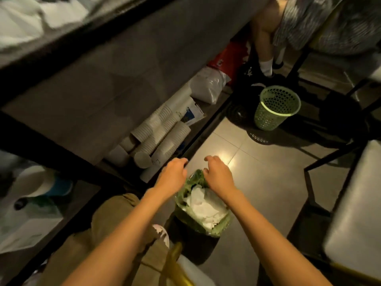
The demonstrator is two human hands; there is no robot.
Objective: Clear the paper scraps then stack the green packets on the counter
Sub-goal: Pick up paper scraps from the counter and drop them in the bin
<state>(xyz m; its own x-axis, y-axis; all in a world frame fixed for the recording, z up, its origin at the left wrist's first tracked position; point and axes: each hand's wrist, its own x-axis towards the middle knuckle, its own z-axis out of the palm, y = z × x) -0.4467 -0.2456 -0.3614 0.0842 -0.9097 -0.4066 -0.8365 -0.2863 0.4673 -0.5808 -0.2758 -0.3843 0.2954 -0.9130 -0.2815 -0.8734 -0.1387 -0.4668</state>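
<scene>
Glossy grey floor tiles catch a spot of lamp glare just beyond the hands; the room is dim. At left runs a dark-framed shelf unit, its lower level holding ribbed paper cups stacked in sleeves on their sides, with a crinkled white plastic bag farther along. Far right stands a perforated green basket, another person's leg beyond it, and a grey padded seat at the near right.

The paper scraps (crumpled, white) fill a dark bin lined with a thin green liner. The right hand, fingers curled, pinches the liner's bunched far edge. The left hand curls beside it; whether it grips anything cannot be told.
</scene>
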